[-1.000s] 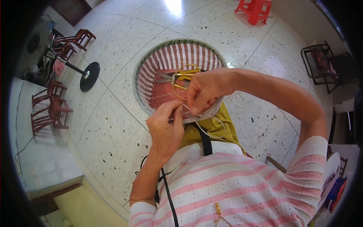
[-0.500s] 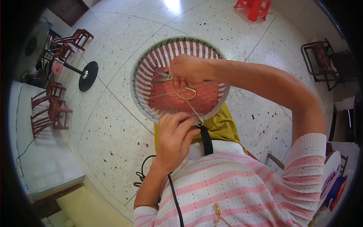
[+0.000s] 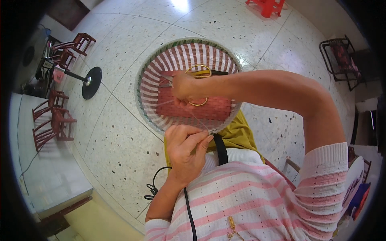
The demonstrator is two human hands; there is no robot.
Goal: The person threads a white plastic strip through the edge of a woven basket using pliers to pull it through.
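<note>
1. The left hand (image 3: pixel 187 150) is closed — thumb against fingers — on the near rim of the round woven basket (image 3: pixel 183 52).
2. The right hand (image 3: pixel 187 86) hangs over the basket's inside, fingers curled on a thin pale strand (image 3: pixel 200 121), which runs straight from below that hand to the left fingertips.
3. The basket sits at the lap, over mustard-coloured trousers (image 3: pixel 241 134); its wall is striped pinkish-brown and white, its bottom woven in red.
4. Gold-handled scissors (image 3: pixel 200 74) lie in the basket, partly hidden by the right hand.
5. A red plastic stool (image 3: pixel 266 6) stands on the speckled floor (image 3: pixel 116 132) beyond.
</note>
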